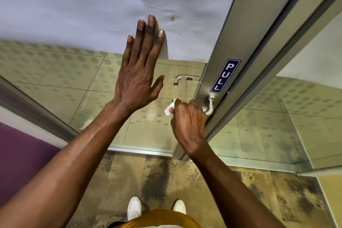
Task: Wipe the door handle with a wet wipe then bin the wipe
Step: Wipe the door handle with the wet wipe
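A steel door handle (210, 104) curves out of the metal door stile (238, 39), just below a blue PULL sticker (224, 76). My right hand (187, 122) is closed around the handle's grip with a white wet wipe (168, 110) bunched inside it; a corner of the wipe sticks out at the left of my fist. My left hand (140, 72) lies flat with fingers spread against the glass door panel (55, 79). The handle's far-side twin (180, 78) shows through the glass.
The glass panel carries a frosted upper band (83, 5) and dotted tiles show behind it. A second glass pane (277, 116) stands right of the stile. Mottled carpet (222, 190) and my white shoes (134, 207) are below. No bin is in sight.
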### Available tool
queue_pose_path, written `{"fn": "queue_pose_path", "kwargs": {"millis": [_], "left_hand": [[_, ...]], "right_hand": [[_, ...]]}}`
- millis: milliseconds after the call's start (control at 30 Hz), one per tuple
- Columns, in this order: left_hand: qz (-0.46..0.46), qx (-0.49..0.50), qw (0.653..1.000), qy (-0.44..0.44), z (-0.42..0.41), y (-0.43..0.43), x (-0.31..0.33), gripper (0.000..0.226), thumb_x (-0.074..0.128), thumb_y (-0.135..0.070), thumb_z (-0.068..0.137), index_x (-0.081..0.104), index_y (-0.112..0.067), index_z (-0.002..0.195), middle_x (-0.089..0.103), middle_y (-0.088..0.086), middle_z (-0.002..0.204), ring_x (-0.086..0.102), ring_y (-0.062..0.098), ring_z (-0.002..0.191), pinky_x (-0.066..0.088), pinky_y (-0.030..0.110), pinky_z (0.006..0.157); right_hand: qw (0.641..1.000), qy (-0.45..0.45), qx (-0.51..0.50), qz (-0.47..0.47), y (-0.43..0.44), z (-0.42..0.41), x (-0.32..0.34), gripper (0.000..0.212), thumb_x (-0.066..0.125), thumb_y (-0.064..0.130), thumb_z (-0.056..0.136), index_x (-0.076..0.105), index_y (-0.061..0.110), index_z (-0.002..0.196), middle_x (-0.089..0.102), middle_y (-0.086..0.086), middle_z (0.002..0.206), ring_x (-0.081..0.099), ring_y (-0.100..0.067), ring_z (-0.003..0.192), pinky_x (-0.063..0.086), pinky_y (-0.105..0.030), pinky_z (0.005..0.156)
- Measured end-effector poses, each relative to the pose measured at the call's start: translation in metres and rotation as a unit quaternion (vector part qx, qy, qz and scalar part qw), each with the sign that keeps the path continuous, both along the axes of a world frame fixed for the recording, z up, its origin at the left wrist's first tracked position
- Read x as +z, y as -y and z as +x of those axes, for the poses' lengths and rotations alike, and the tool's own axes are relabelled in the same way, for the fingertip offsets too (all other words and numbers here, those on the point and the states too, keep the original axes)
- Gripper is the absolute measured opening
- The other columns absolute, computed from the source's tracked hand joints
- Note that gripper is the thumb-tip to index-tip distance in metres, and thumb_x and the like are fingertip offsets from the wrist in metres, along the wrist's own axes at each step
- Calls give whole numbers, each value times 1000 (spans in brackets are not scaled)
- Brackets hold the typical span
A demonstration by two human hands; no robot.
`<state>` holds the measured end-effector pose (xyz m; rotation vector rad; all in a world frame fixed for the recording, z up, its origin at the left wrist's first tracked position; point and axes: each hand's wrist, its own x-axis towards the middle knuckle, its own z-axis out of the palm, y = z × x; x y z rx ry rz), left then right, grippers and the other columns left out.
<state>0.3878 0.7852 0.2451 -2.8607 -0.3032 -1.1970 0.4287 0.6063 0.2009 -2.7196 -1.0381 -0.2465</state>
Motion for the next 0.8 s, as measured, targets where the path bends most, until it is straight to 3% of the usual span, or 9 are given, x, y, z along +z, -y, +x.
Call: {"fn": "queue_pose_path", "kwargs": {"millis": [67,133,200,267,333,533,667,800], "left_hand": [[4,0,1000,-3,0,-2,0,115,78,-30,87,12,-6,178,-1,27,182,-27,22,169,-2,47,144],[8,1,1000,-6,0,-2,-1,115,77,-31,87,11,-7,178,0,27,183,-26,22,169,-3,47,144],[12,2,1000,-7,1,-3,-1,116,76,-30,87,9,-7,178,1,27,183,-24,24,170,-4,47,143],[14,0,1000,-8,1,-3,-1,116,76,-30,86,9,-6,178,1,28,183,-24,24,169,-5,47,143],[14,1,1000,-8,2,-3,-1,116,77,-30,86,9,-6,178,2,28,183,-24,23,169,-5,46,143],[9,3,1000,-3,1,-2,-2,115,77,-29,86,10,-6,178,3,29,182,-28,20,168,-5,46,143],[10,5,1000,-4,0,-1,-1,115,78,-28,86,11,-5,177,3,29,182,-28,20,168,-4,48,143],[10,7,1000,-5,0,-1,-1,115,78,-28,86,11,-5,178,-1,27,182,-29,20,168,-5,47,143]], "right_hand": [[998,15,59,-10,21,7,-6,45,36,11,97,71,16,125,81,-6,94,67,-29,104,48,-31,60],[993,43,114,-3,43,21,-9,50,31,17,100,71,11,129,82,-9,93,69,-32,96,47,-30,55],[985,79,155,13,67,41,-14,34,54,12,100,75,8,127,84,-13,101,74,-36,89,57,-34,51],[973,115,200,6,86,65,-19,40,75,3,90,75,9,129,82,-12,112,76,-38,92,58,-36,47],[961,140,239,-15,100,88,-21,50,81,-3,85,74,12,132,82,-8,116,74,-35,90,53,-32,43],[918,166,353,-78,114,134,-11,64,82,-5,82,67,14,141,78,-6,127,68,-30,87,50,-29,41],[897,187,380,-124,115,154,-4,80,80,-11,78,58,14,150,71,-8,140,45,-25,96,49,-29,46],[894,195,386,-118,118,158,-7,78,78,-14,78,58,11,150,71,-10,139,53,-28,99,58,-33,51]]}}
